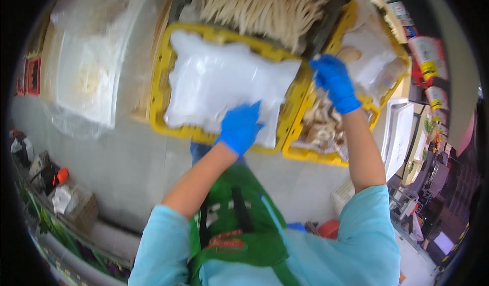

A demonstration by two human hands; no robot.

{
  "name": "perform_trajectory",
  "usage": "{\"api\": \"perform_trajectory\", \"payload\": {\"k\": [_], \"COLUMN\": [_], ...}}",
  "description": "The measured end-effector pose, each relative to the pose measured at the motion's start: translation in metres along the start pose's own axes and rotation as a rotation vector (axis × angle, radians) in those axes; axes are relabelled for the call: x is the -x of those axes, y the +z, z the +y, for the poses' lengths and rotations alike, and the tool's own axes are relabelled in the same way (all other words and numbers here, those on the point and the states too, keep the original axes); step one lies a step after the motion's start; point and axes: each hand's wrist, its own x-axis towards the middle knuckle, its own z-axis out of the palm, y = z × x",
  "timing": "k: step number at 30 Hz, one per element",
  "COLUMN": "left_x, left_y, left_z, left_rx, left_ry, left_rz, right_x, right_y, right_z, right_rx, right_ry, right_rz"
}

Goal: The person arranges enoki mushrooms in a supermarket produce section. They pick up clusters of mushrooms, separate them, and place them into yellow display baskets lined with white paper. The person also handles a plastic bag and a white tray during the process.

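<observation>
My left hand (240, 129), in a blue glove, is over the near edge of a white plastic liner (221, 76), fingers apart. A small pale piece (221, 114) shows beside it, blurred. The liner covers the inside of a yellow plastic crate (159, 76). My right hand (336, 81), also gloved in blue, hovers over a second yellow crate (294, 137) containing brown-and-white mushrooms (323, 129). Its fingers are curled, and a pale speck shows at the fingertips; whether it grips anything is unclear.
Long, thin pale mushrooms (263, 7) fill a dark crate beyond the lined one. On the left stands a box with clear plastic lining (88, 72). Another yellow crate (405, 66) and a white foam box (397, 141) are at the right. Grey floor (153, 164) lies below.
</observation>
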Motion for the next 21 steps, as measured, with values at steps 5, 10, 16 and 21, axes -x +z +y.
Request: {"api": "perform_trajectory", "payload": {"k": [5,10,16,21], "left_x": [0.014,0.031,0.006,0.002], "left_y": [-0.009,-0.053,-0.019,-0.008], "left_z": [-0.008,-0.108,-0.077,-0.080], "left_rx": [0.071,0.261,-0.177,-0.229], "left_ry": [-0.033,-0.531,-0.317,-0.362], "left_rz": [0.082,0.218,-0.103,-0.154], "right_x": [0.066,0.105,0.093,0.080], "right_y": [0.028,0.059,0.103,0.124], "right_z": [0.009,0.049,0.070,0.093], "right_rx": [-0.576,-0.657,-0.448,-0.189], "right_ry": [0.032,0.135,0.076,0.226], "right_rz": [-0.316,-0.316,-0.422,-0.476]}}
